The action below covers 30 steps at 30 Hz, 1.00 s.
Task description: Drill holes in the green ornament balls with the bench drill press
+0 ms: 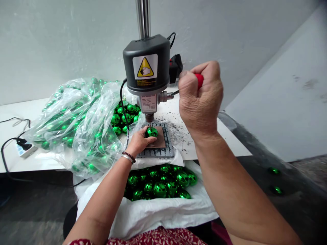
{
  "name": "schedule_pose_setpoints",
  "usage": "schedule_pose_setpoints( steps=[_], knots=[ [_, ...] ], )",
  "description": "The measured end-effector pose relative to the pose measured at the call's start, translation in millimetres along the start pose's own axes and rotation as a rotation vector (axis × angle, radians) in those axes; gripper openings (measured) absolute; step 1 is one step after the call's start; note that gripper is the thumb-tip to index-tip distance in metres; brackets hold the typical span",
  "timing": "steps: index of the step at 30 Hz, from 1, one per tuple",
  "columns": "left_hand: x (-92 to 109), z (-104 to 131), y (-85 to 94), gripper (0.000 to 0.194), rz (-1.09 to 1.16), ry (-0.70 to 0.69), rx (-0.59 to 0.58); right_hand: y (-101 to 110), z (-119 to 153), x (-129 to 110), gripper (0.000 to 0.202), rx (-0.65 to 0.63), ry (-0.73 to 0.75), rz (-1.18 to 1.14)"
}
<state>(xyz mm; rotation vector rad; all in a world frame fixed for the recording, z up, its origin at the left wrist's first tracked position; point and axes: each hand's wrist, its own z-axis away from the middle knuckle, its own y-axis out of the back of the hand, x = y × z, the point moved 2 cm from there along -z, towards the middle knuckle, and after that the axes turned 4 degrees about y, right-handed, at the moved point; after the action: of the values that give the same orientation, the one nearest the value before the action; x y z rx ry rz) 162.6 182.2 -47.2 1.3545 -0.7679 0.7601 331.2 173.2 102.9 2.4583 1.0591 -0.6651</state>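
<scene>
A small bench drill press [146, 64] stands in front of me with a yellow warning label on its head. Under its bit sits a shiny green ball [152, 132], pinched between the thumb and fingers of my left hand [141, 140]. The ball rests on a brown board [160, 140] laid over the grey slotted base [169, 149]. Whether the bit is inside the ball or just touching it, I cannot tell. My right hand [200, 97] is wrapped around the red knob [199, 81] of the drill's feed lever, at the right of the head.
Clear plastic bags [84, 115] of green balls cover the table's left side. More green balls [160, 185] lie in a white sack [163, 212] before me. Dark shavings [178, 131] litter the white table [224, 143]. A cable [122, 102] hangs beside the drill; a power strip [25, 149] sits left.
</scene>
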Motion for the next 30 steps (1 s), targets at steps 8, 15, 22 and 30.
schedule_pose_setpoints(
  steps=[8, 15, 22, 30],
  knots=[
    [0, 4, -2.2, 0.042, -0.033, 0.012, 0.003, 3, 12, 5, 0.027, 0.121, 0.104, -0.026],
    [-1, 8, -3.4, 0.033, -0.132, 0.031, 0.066, 1, 13, 11, 0.046, 0.151, 0.179, -0.079],
    [2, -5, 5.1, 0.063, -0.003, 0.029, -0.038, -2, 13, 12, 0.054, 0.095, 0.100, -0.136],
    [-4, -11, 15.5, 0.048, 0.209, 0.159, -0.179, -1, 9, 7, 0.046, 0.071, 0.112, -0.107]
  ],
)
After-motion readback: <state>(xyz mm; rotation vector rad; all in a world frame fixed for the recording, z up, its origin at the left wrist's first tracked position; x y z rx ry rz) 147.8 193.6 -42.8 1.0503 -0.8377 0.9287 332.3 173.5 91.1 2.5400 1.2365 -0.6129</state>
